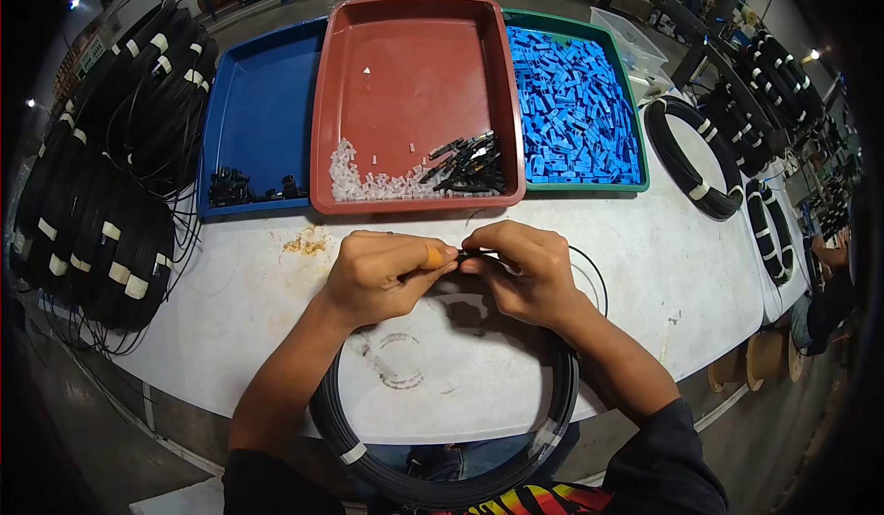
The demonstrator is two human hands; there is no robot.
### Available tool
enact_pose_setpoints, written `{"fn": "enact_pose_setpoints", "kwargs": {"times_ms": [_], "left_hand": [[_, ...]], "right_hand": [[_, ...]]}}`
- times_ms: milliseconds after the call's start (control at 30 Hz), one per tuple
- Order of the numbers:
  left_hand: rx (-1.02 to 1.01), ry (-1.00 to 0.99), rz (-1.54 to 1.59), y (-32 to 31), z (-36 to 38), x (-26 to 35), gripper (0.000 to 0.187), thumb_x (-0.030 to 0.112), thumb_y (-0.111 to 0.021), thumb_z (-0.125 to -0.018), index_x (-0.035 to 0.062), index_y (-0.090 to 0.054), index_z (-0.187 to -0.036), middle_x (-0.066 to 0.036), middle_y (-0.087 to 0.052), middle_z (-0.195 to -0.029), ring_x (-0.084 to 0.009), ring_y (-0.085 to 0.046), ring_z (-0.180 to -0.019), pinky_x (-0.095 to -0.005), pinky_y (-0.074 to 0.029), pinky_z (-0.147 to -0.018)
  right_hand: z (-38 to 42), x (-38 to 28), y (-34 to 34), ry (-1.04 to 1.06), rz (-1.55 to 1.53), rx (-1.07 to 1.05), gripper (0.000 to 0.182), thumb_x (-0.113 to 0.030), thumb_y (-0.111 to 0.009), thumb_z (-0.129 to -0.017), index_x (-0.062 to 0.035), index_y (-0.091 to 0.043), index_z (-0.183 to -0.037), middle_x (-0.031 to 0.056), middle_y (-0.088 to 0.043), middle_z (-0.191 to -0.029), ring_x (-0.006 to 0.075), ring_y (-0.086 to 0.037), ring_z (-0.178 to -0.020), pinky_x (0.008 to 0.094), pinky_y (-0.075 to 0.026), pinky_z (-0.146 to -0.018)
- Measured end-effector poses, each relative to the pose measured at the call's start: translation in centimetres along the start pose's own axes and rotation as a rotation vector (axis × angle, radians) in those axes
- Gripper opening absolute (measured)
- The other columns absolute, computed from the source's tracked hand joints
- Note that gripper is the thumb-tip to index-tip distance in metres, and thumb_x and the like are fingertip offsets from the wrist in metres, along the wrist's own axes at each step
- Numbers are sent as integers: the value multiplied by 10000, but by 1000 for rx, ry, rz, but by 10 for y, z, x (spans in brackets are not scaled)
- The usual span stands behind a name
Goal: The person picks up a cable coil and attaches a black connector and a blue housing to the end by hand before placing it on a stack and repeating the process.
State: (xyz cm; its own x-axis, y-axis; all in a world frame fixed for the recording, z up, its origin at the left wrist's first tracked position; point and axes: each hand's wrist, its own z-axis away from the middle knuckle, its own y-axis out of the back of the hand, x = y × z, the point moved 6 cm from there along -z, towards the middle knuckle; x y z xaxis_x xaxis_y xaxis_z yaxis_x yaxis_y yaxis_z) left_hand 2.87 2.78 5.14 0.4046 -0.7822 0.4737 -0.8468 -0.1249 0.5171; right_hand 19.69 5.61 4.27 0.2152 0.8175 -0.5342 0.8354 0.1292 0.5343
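Observation:
My left hand [385, 275] and my right hand [527, 271] meet over the white table, fingertips pinched together. Between them is a small black piece at the end of a thin black cable [604, 285]; the fingers cover most of it, so its exact kind is hidden. The cable bows out to the right behind my right hand. Orange tape [435, 257] wraps a finger of my left hand. Under my forearms a coil of black cable [565, 381], bound with white tape, rests at the table's front edge and overhangs toward my lap.
Beyond my hands stand a blue tray [267, 91] with black parts, a red tray [414, 64] with clear sleeves and black connectors, and a green tray [643, 169] of blue clips [575, 110]. Taped cable coils [92, 248] pile up left; more coils [692, 156] lie right.

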Motion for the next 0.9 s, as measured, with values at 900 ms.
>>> {"fn": "enact_pose_setpoints", "kwargs": {"times_ms": [900], "left_hand": [[2, -41, 9, -2, -1, -2, 112, -40, -819, -748, 9, -719, -768, -128, -780, -881, -241, -769, -758, -305, -622, -661]], "right_hand": [[1, -4, 0, 17, 161, 14, 263, 18, -752, -703, -68, -692, -944, 60, -698, -818, 257, -691, -657, 360, -523, -524]]}}
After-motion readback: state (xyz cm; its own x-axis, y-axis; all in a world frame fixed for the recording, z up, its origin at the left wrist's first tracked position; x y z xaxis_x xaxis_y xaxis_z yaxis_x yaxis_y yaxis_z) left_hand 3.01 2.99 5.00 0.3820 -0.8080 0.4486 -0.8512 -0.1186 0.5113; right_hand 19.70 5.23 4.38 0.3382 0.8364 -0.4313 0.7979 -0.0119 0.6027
